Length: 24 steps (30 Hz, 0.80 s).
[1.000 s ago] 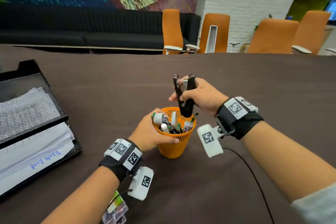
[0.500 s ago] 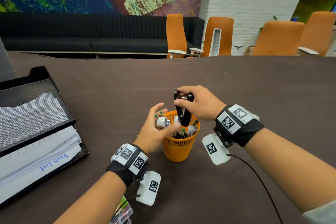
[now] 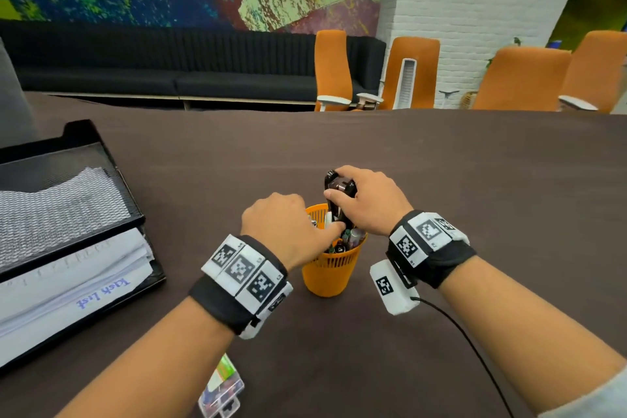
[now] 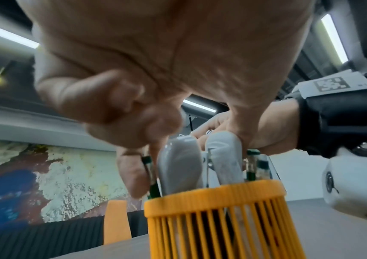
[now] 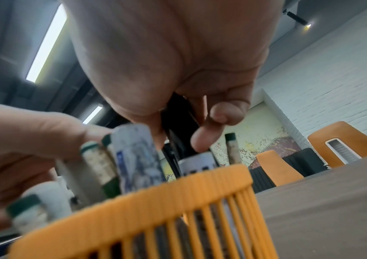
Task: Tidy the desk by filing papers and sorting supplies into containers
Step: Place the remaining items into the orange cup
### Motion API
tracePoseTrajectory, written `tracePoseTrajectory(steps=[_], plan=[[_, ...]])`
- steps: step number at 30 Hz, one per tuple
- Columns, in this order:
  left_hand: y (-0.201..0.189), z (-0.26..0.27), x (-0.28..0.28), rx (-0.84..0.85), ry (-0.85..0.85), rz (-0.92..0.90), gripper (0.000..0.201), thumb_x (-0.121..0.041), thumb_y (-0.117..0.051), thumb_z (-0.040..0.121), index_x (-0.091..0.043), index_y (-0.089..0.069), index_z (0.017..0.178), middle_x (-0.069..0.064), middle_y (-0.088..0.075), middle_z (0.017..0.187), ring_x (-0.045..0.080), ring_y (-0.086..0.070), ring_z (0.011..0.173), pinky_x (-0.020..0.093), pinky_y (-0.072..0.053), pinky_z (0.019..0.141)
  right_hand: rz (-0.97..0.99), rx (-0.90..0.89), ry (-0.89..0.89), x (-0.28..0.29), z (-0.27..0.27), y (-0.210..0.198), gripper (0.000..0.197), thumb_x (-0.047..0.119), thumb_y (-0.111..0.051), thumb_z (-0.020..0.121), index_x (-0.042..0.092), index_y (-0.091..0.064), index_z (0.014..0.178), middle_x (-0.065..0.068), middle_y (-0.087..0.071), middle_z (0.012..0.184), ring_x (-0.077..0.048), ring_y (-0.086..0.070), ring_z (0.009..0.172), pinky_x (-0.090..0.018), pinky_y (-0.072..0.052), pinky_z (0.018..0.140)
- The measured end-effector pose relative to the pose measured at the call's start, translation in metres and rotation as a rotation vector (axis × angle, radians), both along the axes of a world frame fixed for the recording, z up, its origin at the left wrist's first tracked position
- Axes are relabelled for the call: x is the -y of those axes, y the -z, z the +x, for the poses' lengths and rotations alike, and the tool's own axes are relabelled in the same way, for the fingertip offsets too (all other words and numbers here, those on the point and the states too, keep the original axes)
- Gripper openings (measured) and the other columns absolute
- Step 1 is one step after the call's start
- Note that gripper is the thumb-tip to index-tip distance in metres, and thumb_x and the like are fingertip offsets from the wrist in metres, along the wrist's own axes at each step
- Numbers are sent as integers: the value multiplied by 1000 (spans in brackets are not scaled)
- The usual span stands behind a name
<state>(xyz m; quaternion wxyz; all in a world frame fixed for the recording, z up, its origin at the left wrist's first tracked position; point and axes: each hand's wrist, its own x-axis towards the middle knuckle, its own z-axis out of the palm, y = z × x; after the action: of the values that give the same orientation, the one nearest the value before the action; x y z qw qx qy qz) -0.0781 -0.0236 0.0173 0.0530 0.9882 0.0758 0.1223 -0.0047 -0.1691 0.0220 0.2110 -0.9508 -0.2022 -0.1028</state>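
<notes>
An orange slotted pen cup [image 3: 327, 270] stands on the dark table, crammed with pens and markers. My right hand [image 3: 364, 204] grips a black stapler [image 3: 334, 182] from above, its lower end down among the pens. In the right wrist view the stapler [image 5: 175, 122] runs from my palm into the cup [image 5: 144, 198]. My left hand [image 3: 281, 220] lies over the cup's left rim, fingers curled on the pen tops, thumb reaching toward the stapler. The left wrist view shows those fingers [image 4: 133, 168] beside a green pen and two grey handles [image 4: 179, 166] above the cup [image 4: 217, 198].
A black mesh paper tray [image 3: 84, 159] sits at the left, with a stack of papers [image 3: 68, 285] on its lower shelf. A small clear plastic box [image 3: 220, 394] lies near the front edge. Orange chairs [image 3: 332, 68] line the far side. A black cable [image 3: 475, 349] trails from my right wrist.
My right hand has lowered the stapler from above the cup down into it. My left hand left the cup's side and came over its top, onto the pens.
</notes>
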Motion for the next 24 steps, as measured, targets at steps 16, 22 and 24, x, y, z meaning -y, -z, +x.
tracePoseTrajectory(steps=[16, 22, 24], plan=[[-41, 30, -6, -100, 311, -170, 18, -10, -63, 80, -25, -74, 82, 1, -70, 92, 21, -66, 84, 32, -55, 71, 121, 10, 6, -6, 3, -6, 35, 46, -60, 86, 27, -54, 115, 1, -64, 97, -22, -60, 90, -38, -53, 75], [-23, 32, -33, -41, 380, -473, 17, -8, -73, 82, -23, -73, 91, -7, -73, 89, 7, -67, 87, 26, -55, 80, 293, -194, -167, 4, 3, -4, 23, 45, -58, 93, 26, -69, 103, 7, -69, 88, -7, -62, 73, -27, -49, 65], [-16, 31, -42, 0, 393, -582, 14, -10, -76, 81, -22, -72, 85, -8, -73, 81, 3, -68, 78, 23, -54, 74, 181, -163, -170, 6, 4, 0, 14, 40, -62, 90, 30, -70, 96, 11, -68, 84, -7, -62, 76, -28, -49, 69]])
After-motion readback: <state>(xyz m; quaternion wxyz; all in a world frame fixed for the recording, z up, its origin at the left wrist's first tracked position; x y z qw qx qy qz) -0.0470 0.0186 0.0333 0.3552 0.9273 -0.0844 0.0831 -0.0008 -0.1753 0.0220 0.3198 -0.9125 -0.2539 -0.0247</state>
